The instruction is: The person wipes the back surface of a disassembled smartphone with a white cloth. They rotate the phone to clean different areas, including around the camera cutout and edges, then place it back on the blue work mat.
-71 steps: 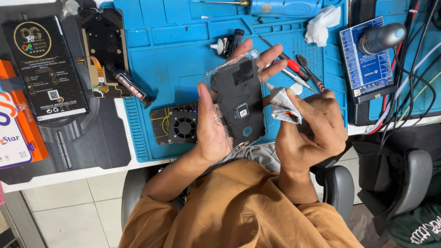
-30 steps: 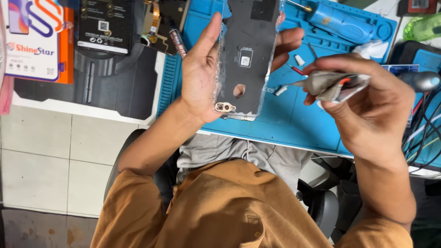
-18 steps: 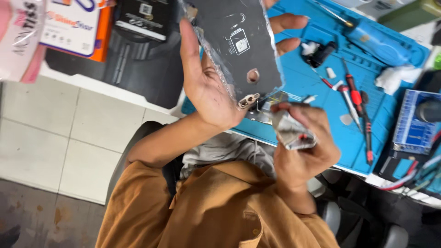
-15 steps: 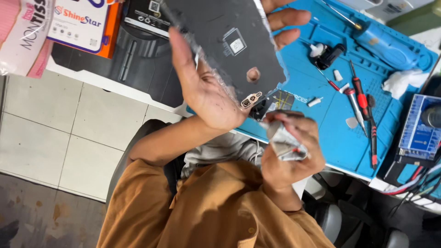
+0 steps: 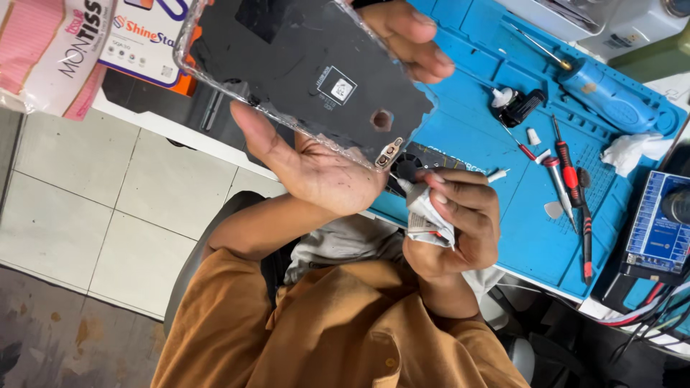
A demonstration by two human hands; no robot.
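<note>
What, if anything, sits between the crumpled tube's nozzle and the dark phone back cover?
Nothing visible. The right hand holds the crumpled white tube, nozzle up, just below the corner of the dark phone back cover in the left hand.

Blue work mat (rubbery), screwdrivers, tissue

The phone back panel rests on the left hand, above the floor beside the work mat. Just right of it, the right hand holds a glue tube. Screwdrivers lie on the mat farther right.
</note>
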